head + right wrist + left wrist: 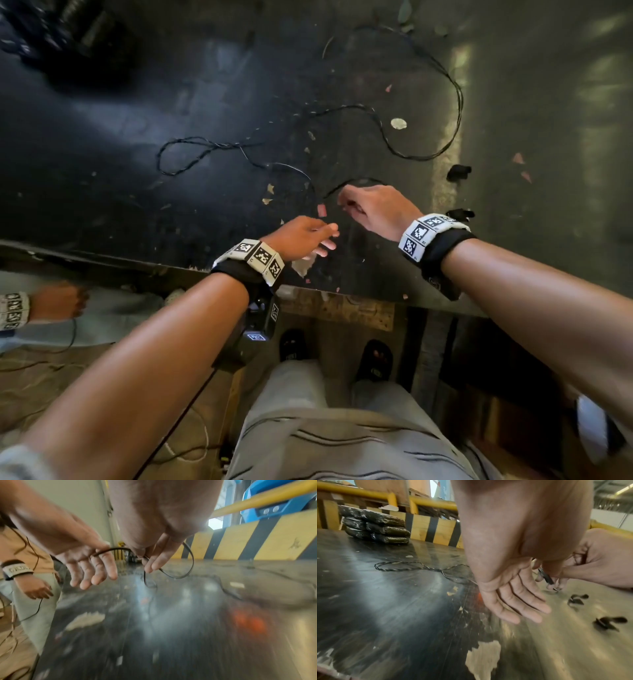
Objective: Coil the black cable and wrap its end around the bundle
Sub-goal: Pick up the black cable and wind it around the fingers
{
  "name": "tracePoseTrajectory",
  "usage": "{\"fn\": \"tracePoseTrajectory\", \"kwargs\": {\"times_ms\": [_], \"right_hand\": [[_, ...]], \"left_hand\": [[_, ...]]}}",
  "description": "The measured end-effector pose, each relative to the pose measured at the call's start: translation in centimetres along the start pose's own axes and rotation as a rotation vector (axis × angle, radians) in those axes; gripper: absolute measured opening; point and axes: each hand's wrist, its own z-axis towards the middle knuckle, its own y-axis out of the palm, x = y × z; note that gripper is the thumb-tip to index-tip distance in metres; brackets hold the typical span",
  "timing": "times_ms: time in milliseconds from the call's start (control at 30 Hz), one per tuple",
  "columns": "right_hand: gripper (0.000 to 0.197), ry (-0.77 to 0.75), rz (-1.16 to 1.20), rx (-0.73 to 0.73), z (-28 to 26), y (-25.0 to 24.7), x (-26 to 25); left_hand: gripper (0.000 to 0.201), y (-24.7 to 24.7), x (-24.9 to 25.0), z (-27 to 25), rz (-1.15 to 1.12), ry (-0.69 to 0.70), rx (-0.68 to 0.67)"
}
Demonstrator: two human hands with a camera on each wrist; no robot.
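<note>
- Scuffed dark desk [144, 144], littered with scraps, beside yellow-black striped barriers [435, 530].
- Black cable [421, 156] sprawls loosely across it.
- Right hand [376, 209] grip pinches the cable's near end; left hand [301, 238] spread, fingers straight.

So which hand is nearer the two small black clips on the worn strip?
Right. The right hand is just beside the black clips, pinching the black cable; the left hand is farther off, open.

The table top [178, 113] is a dark, glossy sheet, scuffed and worn through to pale patches at its near edge. The black cable [445, 144] looks thin with a smooth, faintly shiny jacket. The barrier boards [435, 530] are rough wood painted yellow and black. The stacked packs [375, 526] look wrapped in shiny plastic film.
</note>
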Motion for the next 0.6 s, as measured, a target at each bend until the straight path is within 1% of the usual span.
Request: {"fn": "tracePoseTrajectory", "kwargs": {"times_ms": [100,167,267,333,433,500,600], "right_hand": [[0.021,-0.062,0.024,0.075,2.0,-2.9,-1.5],[0.021,-0.067,0.023,0.106,3.4,-4.7,-2.4],[0.022,-0.049,0.009,0.122,5.3,-6.8,-3.9],[0.019,-0.081,-0.061,0.135,6.4,-7.7,-5.0],[0.018,-0.137,-0.146,0.187,8.2,-8.6,-6.9],[0.021,-0.163,-0.167,0.232,9.3,-9.2,-8.2],[0.025,-0.174,-0.206,0.276,10.4,-10.0,-9.4]], "left_hand": [[0.035,-2.6,1.5,-1.7,-0.031,0.086,-0.026],[0.032,-4.8,2.4,-2.6,-0.045,0.145,-0.060],[0.031,-8.1,3.7,-4.1,-0.087,0.215,-0.113],[0.033,-10.1,4.2,-4.9,-0.110,0.253,-0.153],[0.034,-12.7,4.8,-5.6,-0.169,0.263,-0.230],[0.038,-13.9,5.0,-5.9,-0.239,0.249,-0.277],[0.042,-15.7,5.1,-6.1,-0.325,0.276,-0.324]]}}
